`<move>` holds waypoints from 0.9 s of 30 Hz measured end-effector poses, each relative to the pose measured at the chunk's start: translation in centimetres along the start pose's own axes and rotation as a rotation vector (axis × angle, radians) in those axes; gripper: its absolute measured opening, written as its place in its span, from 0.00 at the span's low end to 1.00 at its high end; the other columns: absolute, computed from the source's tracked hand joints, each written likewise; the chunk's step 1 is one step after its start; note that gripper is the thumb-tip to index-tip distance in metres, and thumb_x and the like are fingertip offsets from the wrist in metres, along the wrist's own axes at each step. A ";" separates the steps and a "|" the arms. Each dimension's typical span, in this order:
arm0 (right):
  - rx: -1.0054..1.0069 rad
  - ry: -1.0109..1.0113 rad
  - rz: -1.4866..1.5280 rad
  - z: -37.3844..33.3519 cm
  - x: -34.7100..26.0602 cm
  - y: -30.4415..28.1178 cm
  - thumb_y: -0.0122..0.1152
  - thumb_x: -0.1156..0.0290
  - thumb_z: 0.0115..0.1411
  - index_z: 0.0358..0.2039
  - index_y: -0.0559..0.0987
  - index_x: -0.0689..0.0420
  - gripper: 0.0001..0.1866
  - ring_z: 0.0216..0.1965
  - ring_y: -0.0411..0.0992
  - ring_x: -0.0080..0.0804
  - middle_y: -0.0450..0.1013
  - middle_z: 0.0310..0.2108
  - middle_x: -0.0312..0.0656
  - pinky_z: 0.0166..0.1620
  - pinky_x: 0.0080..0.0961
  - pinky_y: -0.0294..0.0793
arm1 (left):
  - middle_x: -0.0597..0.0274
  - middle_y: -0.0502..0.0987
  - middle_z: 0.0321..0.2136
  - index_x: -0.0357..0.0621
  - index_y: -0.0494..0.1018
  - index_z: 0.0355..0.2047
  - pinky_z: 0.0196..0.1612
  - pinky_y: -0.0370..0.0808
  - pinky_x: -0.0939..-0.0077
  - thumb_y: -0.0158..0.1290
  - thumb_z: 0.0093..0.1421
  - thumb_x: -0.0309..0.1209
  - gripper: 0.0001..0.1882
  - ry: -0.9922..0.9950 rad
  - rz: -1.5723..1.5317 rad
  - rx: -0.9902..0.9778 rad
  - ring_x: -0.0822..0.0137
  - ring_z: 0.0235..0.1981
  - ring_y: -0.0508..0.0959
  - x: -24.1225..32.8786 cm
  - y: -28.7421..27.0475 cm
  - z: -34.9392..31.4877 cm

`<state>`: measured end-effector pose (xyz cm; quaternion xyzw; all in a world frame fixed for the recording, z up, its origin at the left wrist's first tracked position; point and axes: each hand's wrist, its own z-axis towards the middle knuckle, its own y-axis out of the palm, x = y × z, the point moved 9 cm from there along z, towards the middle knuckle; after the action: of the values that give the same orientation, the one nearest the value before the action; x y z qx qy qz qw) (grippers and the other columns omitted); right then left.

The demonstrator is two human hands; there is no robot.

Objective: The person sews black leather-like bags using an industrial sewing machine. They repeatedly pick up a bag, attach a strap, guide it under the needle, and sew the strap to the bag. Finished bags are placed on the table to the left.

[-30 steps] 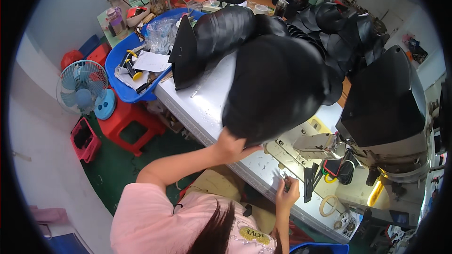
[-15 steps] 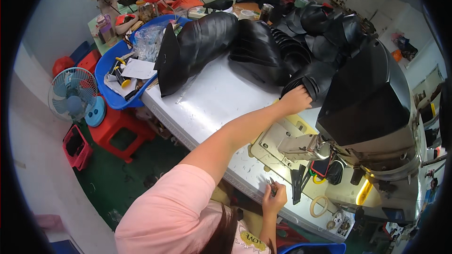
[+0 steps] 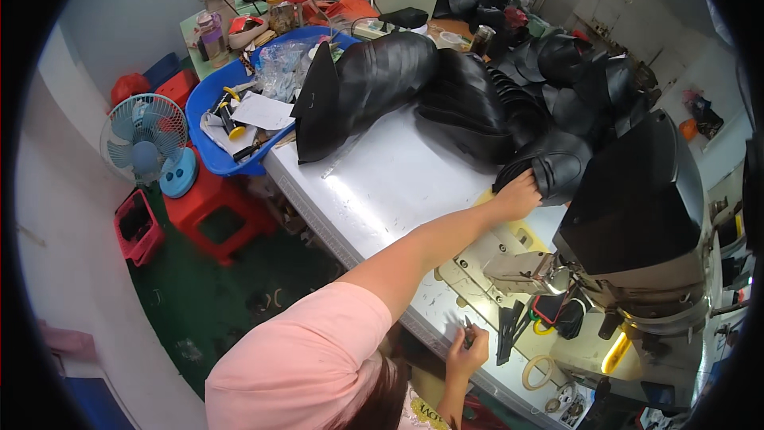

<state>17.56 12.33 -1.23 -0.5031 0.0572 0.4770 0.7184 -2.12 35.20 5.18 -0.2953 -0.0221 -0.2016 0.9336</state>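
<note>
One right hand (image 3: 466, 354) pinching a small pointed tool (image 3: 468, 324), one left hand (image 3: 520, 197) on black curved pieces (image 3: 560, 166).
Whether the left hand pinches or merely touches cannot be told; the pieces lie nested beyond the sewing machine's pale bed (image 3: 481, 258), over the white table (image 3: 374, 183).

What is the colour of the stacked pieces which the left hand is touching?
The stacked pieces are black; the head view shows this best.

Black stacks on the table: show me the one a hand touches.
The stack lowest in the picture: the left hand touches it, while the others lie untouched.
</note>
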 end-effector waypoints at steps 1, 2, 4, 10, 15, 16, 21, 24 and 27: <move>0.000 -0.015 -0.004 0.1 -0.2 -0.1 0.61 0.76 0.47 0.30 0.70 0.63 0.11 0.22 0.68 0.39 0.67 0.22 0.45 0.25 0.29 0.66 | 0.49 0.71 0.40 0.33 0.70 0.37 0.59 0.51 0.60 0.55 0.45 0.37 0.22 -0.007 0.049 0.001 0.52 0.49 0.65 0.2 -0.4 -0.2; 0.008 -0.031 -0.005 0.3 -0.1 -0.3 0.61 0.76 0.47 0.30 0.70 0.63 0.11 0.22 0.68 0.39 0.67 0.22 0.45 0.25 0.29 0.66 | 0.49 0.71 0.40 0.33 0.70 0.38 0.59 0.51 0.61 0.55 0.46 0.38 0.23 -0.016 0.100 0.003 0.53 0.50 0.65 0.3 -1.0 -0.4; 0.018 -0.047 0.008 0.2 -0.2 -0.1 0.61 0.76 0.47 0.30 0.70 0.63 0.11 0.22 0.68 0.39 0.67 0.22 0.45 0.25 0.29 0.66 | 0.52 0.72 0.41 0.32 0.70 0.40 0.59 0.53 0.62 0.56 0.45 0.37 0.24 -0.031 0.103 0.034 0.55 0.52 0.63 0.8 -3.2 -1.3; 0.098 -0.052 0.176 0.9 -0.9 -1.4 0.63 0.78 0.42 0.34 0.70 0.63 0.17 0.21 0.66 0.38 0.65 0.21 0.43 0.25 0.29 0.66 | 0.56 0.73 0.36 0.43 0.73 0.35 0.46 0.68 0.72 0.52 0.53 0.29 0.09 -0.532 -0.352 0.329 0.60 0.41 0.72 -2.7 -15.6 -10.3; 0.103 0.138 0.193 -1.3 3.2 -4.2 0.62 0.81 0.42 0.28 0.72 0.61 0.11 0.17 0.60 0.21 0.65 0.17 0.38 0.20 0.16 0.59 | 0.63 0.67 0.30 0.40 0.68 0.32 0.38 0.66 0.78 0.45 0.60 0.29 0.06 -0.964 0.069 0.747 0.70 0.31 0.67 -11.2 -36.0 -23.0; 0.153 0.190 0.151 -1.4 4.1 -5.2 0.60 0.81 0.45 0.22 0.72 0.61 0.06 0.15 0.58 0.21 0.65 0.15 0.36 0.20 0.16 0.58 | 0.60 0.67 0.32 0.37 0.66 0.37 0.39 0.67 0.78 0.45 0.60 0.32 0.10 -0.979 -0.189 1.029 0.69 0.32 0.67 -15.1 -39.0 -27.7; 0.206 0.342 0.099 -0.1 8.0 -8.5 0.55 0.80 0.50 0.20 0.71 0.62 0.05 0.17 0.62 0.27 0.66 0.17 0.41 0.23 0.21 0.62 | 0.51 0.70 0.38 0.32 0.64 0.41 0.49 0.68 0.69 0.47 0.58 0.43 0.22 -1.540 -1.255 1.051 0.60 0.41 0.70 -27.5 -38.2 -37.0; 0.186 0.268 0.038 2.1 7.3 -8.8 0.58 0.78 0.50 0.23 0.71 0.64 0.05 0.20 0.62 0.29 0.65 0.19 0.42 0.24 0.21 0.61 | 0.53 0.73 0.35 0.35 0.67 0.38 0.50 0.68 0.67 0.51 0.56 0.42 0.20 -1.569 -1.314 0.863 0.58 0.40 0.72 -31.1 -37.6 -36.9; 0.172 0.251 -0.036 2.9 7.7 -8.2 0.58 0.79 0.47 0.25 0.72 0.63 0.04 0.21 0.66 0.36 0.67 0.23 0.44 0.26 0.24 0.64 | 0.56 0.75 0.33 0.37 0.70 0.36 0.49 0.68 0.69 0.53 0.55 0.36 0.14 -1.581 -1.228 0.739 0.60 0.39 0.73 -34.2 -36.3 -35.5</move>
<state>26.65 19.08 1.40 -0.4961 0.1781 0.3908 0.7546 -50.39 0.70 -9.88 0.0208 -0.8265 -0.3695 0.4243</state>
